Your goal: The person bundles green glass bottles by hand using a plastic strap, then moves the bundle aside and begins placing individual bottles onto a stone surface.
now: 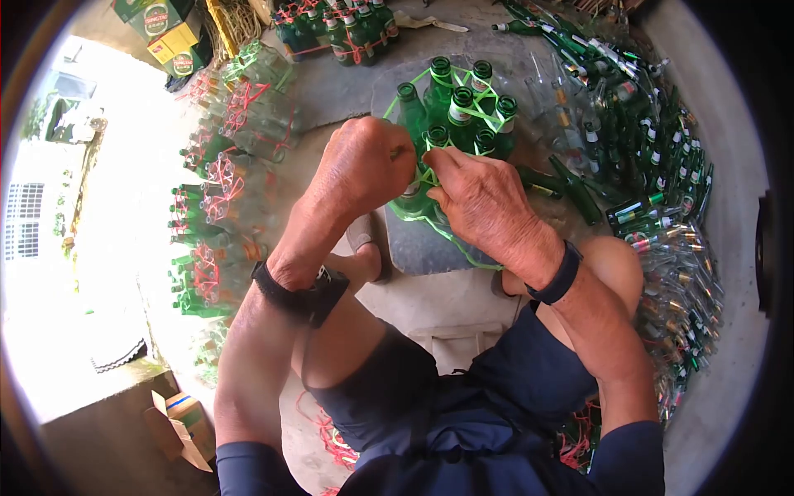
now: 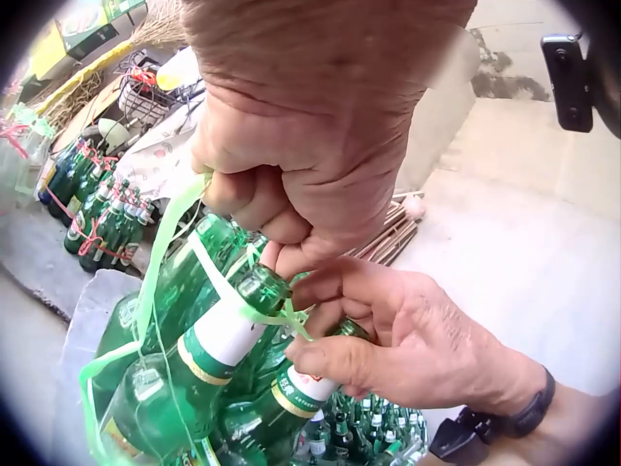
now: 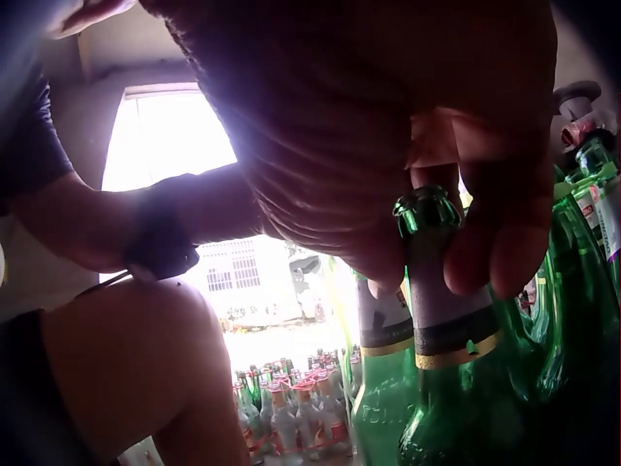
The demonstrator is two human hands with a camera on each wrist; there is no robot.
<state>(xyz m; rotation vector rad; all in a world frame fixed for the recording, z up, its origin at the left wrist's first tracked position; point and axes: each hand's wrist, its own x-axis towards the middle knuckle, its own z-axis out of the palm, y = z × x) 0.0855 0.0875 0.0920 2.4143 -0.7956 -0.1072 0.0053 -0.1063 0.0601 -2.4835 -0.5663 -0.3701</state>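
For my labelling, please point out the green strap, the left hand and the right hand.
green strap (image 2: 152, 272), left wrist view, stretch below the fist.
left hand (image 1: 364, 165), head view, back of hand.
right hand (image 1: 480, 198), head view, back of hand.

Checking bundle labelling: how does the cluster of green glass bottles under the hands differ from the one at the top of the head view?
The near cluster of green glass bottles is bound with pale green plastic strap; the far cluster with red string. Left hand and right hand grip the near one's strap; the far cluster is untouched. Both stand upright.
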